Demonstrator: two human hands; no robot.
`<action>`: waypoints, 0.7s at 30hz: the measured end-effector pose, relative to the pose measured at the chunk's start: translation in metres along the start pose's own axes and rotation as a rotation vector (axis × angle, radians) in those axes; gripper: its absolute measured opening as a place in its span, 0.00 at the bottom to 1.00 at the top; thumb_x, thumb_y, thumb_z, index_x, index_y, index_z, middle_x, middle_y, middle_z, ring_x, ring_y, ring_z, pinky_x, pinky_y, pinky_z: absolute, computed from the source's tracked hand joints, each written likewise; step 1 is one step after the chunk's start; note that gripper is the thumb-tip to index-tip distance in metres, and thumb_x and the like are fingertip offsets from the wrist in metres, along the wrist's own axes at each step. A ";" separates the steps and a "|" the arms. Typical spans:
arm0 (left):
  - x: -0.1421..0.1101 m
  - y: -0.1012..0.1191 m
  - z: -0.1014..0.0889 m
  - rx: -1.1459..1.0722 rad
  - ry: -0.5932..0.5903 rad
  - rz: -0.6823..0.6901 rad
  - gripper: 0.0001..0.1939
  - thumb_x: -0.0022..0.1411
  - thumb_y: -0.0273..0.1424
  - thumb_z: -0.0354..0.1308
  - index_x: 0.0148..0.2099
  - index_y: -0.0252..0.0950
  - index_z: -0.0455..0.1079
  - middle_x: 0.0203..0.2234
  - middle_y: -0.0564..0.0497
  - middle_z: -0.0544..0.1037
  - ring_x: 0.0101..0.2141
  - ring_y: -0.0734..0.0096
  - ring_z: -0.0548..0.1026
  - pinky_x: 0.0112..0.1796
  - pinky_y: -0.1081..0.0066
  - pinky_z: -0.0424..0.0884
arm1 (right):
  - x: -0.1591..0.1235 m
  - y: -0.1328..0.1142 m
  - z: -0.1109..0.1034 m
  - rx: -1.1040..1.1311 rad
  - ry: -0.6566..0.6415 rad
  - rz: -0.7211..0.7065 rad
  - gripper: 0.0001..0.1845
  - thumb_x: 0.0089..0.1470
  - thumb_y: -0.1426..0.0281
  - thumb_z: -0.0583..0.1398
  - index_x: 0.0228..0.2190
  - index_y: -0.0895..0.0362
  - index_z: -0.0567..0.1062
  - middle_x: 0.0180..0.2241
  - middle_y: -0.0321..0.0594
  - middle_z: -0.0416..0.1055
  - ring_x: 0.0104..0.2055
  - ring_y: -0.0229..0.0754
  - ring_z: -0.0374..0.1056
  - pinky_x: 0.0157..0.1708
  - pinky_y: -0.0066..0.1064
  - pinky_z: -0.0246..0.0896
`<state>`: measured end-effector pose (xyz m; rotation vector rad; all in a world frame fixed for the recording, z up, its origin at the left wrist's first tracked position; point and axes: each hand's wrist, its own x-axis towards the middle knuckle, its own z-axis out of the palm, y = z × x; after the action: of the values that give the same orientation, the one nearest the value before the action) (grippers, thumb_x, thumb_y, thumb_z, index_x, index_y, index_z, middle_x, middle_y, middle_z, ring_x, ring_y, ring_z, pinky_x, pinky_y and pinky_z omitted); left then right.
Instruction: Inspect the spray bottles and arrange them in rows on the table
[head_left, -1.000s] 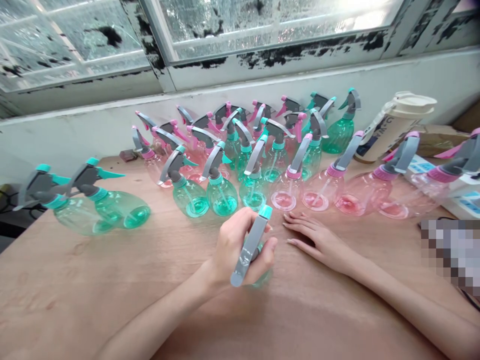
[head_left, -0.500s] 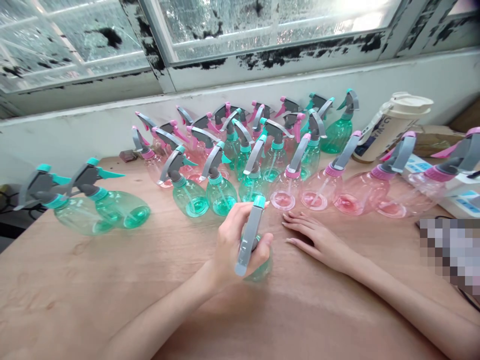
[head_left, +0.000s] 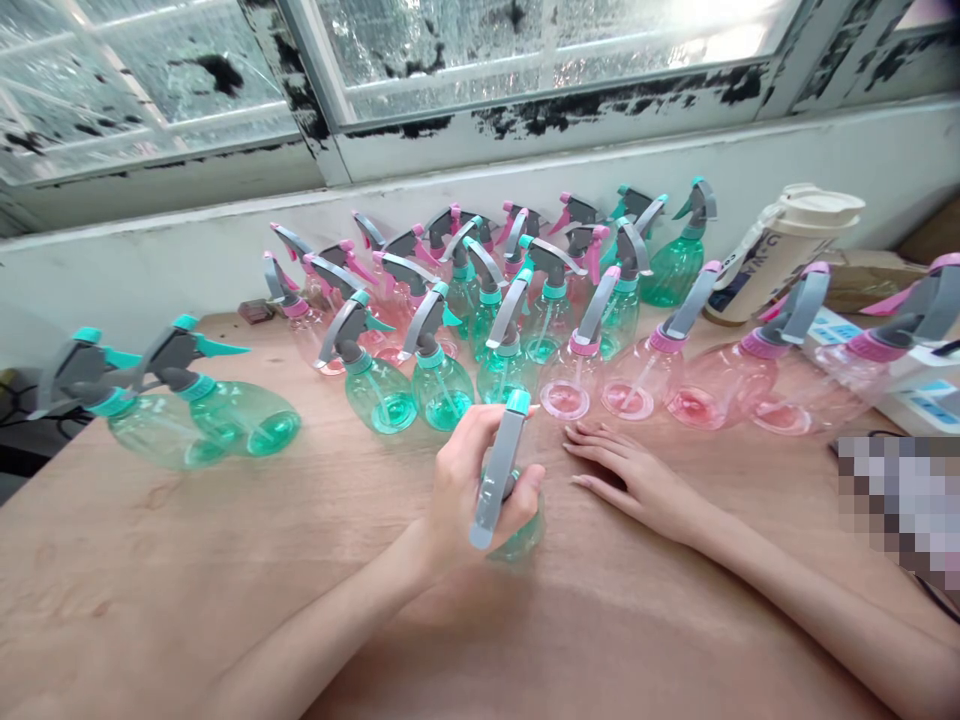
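While the left hand (head_left: 457,490) holds a green spray bottle (head_left: 499,472) around its neck near the middle of the tabletop (head_left: 352,540) in the head view, the right hand (head_left: 634,470) lies flat with fingers a bit apart, just in front of a pink bottle (head_left: 574,375). Two green bottles (head_left: 241,400) stand near the left edge. Rows of pink and green bottles (head_left: 444,390) fill the back edge, with a cream cup (head_left: 787,245) toward the back right corner.

Left grip (head_left: 463,490) closed around green spray bottle (head_left: 498,485); right grip (head_left: 641,477) resting on surface (head_left: 637,630), near pink bottles (head_left: 724,385); cream tumbler (head_left: 791,245) behind.
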<state>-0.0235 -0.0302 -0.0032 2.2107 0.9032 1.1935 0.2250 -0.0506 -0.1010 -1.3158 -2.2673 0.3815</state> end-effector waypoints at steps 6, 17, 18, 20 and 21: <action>0.004 0.005 -0.003 0.033 0.019 0.041 0.08 0.59 0.29 0.54 0.43 0.36 0.68 0.32 0.48 0.75 0.33 0.66 0.75 0.34 0.66 0.73 | 0.000 0.000 -0.001 0.035 0.022 0.002 0.22 0.64 0.62 0.56 0.57 0.52 0.70 0.61 0.45 0.66 0.65 0.52 0.59 0.63 0.54 0.55; 0.002 0.000 -0.003 -0.004 -0.022 0.056 0.20 0.60 0.34 0.59 0.54 0.36 0.65 0.43 0.42 0.76 0.44 0.59 0.77 0.44 0.60 0.75 | 0.000 0.000 0.000 0.032 0.022 -0.008 0.22 0.64 0.62 0.56 0.58 0.50 0.69 0.62 0.45 0.66 0.65 0.53 0.59 0.64 0.57 0.52; 0.000 -0.001 -0.001 -0.002 -0.004 0.057 0.22 0.59 0.34 0.61 0.54 0.36 0.64 0.44 0.43 0.76 0.43 0.60 0.77 0.44 0.60 0.76 | 0.000 0.000 0.000 0.027 0.017 -0.009 0.22 0.64 0.61 0.56 0.58 0.51 0.69 0.62 0.45 0.65 0.65 0.53 0.59 0.64 0.57 0.52; -0.005 0.000 0.002 0.015 0.018 0.012 0.23 0.58 0.32 0.61 0.55 0.37 0.63 0.42 0.45 0.75 0.38 0.66 0.76 0.43 0.61 0.77 | 0.000 0.002 0.001 0.022 0.010 -0.006 0.22 0.64 0.60 0.56 0.58 0.51 0.69 0.62 0.44 0.65 0.65 0.53 0.58 0.64 0.56 0.52; -0.007 0.001 0.003 0.026 0.025 -0.021 0.22 0.59 0.31 0.61 0.55 0.37 0.63 0.40 0.47 0.75 0.34 0.69 0.76 0.42 0.63 0.77 | -0.001 0.002 0.001 0.023 0.010 -0.004 0.23 0.64 0.60 0.56 0.58 0.51 0.69 0.62 0.44 0.65 0.65 0.53 0.58 0.64 0.56 0.52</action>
<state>-0.0235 -0.0363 -0.0080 2.2059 0.9549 1.2094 0.2260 -0.0501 -0.1030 -1.2988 -2.2502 0.3971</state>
